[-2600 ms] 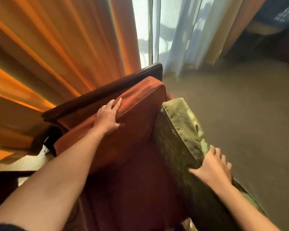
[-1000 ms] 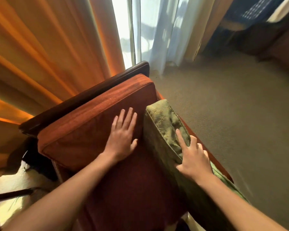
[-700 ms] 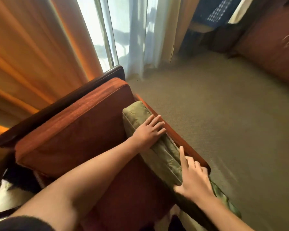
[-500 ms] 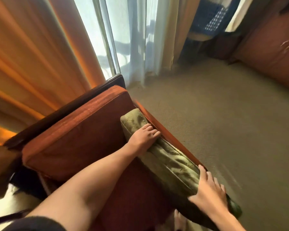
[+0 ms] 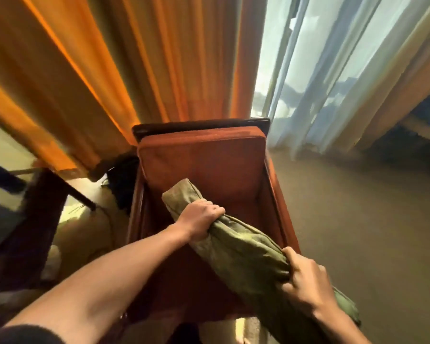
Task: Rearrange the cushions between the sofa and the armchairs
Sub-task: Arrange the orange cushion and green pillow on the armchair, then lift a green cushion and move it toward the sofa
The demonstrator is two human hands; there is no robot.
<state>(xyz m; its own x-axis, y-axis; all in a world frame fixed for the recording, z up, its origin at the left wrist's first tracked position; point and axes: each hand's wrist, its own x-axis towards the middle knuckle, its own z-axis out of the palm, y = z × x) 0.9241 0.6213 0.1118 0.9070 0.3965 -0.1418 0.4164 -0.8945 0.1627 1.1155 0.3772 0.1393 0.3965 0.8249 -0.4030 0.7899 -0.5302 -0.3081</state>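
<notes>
A rust-red armchair (image 5: pixel 204 167) with a dark wooden frame stands in front of me, its back cushion upright against the curtains. A green patterned cushion (image 5: pixel 243 254) hangs on edge over the seat, running diagonally from the seat's middle toward the lower right. My left hand (image 5: pixel 200 218) grips its upper edge near the far end. My right hand (image 5: pixel 303 281) grips the same edge nearer to me. The cushion's lower part is hidden behind its own top edge.
Orange curtains (image 5: pixel 109 70) hang behind the chair, sheer pale curtains (image 5: pixel 333 70) to the right. A dark wooden table (image 5: pixel 35 207) stands at the left, with a dark object (image 5: pixel 121 180) beside the chair. Beige carpet (image 5: pixel 370 219) spreads to the right.
The view has swung left to face the chair squarely. Both hands have closed on the green cushion and lifted it off the right armrest over the middle of the seat.
</notes>
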